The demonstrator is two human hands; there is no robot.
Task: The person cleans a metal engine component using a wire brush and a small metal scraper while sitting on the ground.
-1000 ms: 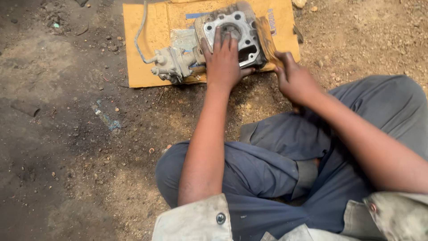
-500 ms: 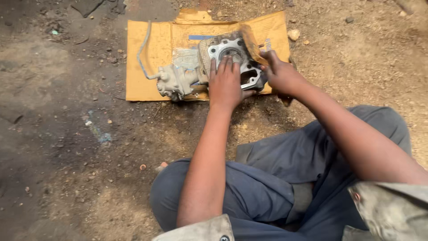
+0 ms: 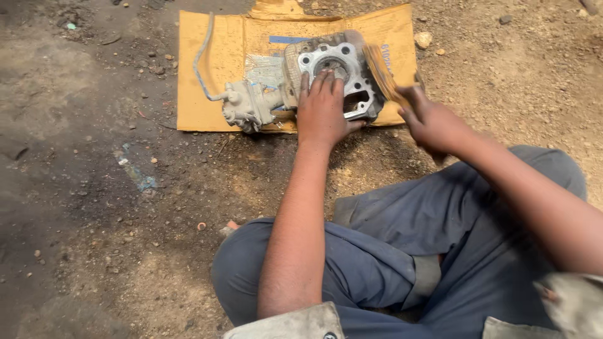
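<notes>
Bare dirt ground (image 3: 94, 188) is filling the scene, darker and oil-stained to the left of the left hand (image 3: 323, 110) and paler, sandy brown beyond the right hand (image 3: 433, 122). Small stones (image 3: 423, 39) are lying scattered above the right hand, and daylight is falling evenly across the soil. A flattened sheet of yellow cardboard (image 3: 207, 75) is lying on the ground just left of the left hand. A bluish scrap (image 3: 135, 172) is lying in the dirt well below and left of it.

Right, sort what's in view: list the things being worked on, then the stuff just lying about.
In use:
- grey metal engine cylinder head, pressed down by left hand
- brown brush-like tool, blurred, in right hand
- flattened yellow cardboard sheet underneath

Lying about:
- pale stone
- small copper-coloured ring
- blue scrap
</notes>
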